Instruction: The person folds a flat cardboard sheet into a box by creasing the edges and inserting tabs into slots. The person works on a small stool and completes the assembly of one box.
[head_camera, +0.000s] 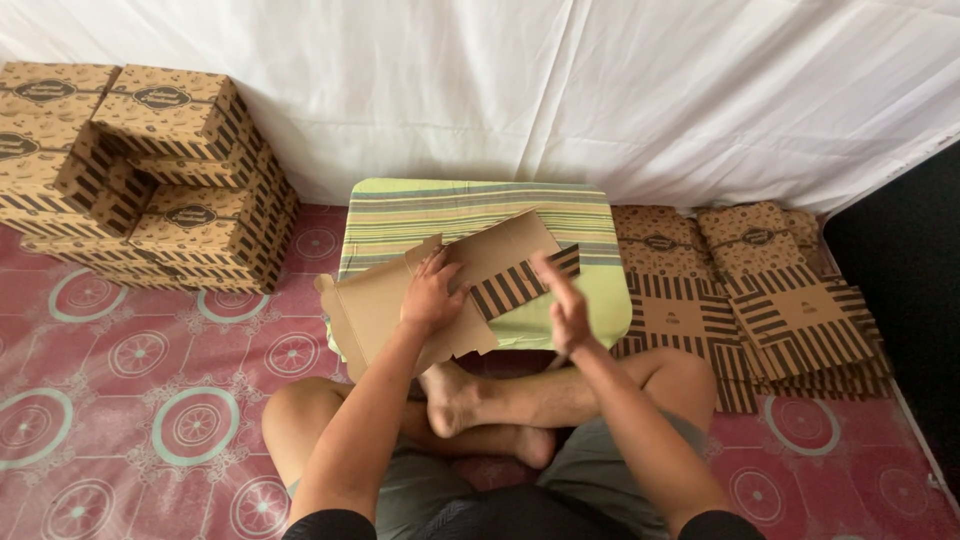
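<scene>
Flat brown cardboard box blank with dark striped flaps (440, 290) lies across the near edge of the low green-striped table (590, 215), partly overhanging toward the lap. Left hand (432, 296) presses spread fingers flat on the blank. Right hand (566, 300) is open, blurred, above the striped flap, gripping nothing. Risk: the overhang could tip or slide off if the pressing hand lifts (table cloth looks smooth); a crooked fold could crease the flap.

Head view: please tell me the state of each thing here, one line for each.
Cardboard blank: unfolded, flaps partly bent, on the low table.
Left hand: pressing flat on the blank.
Right hand: open, blurred, above the striped flap.
Finished boxes: folded shut, stacked.
Flat blanks: unfolded, piled on the floor.
</scene>
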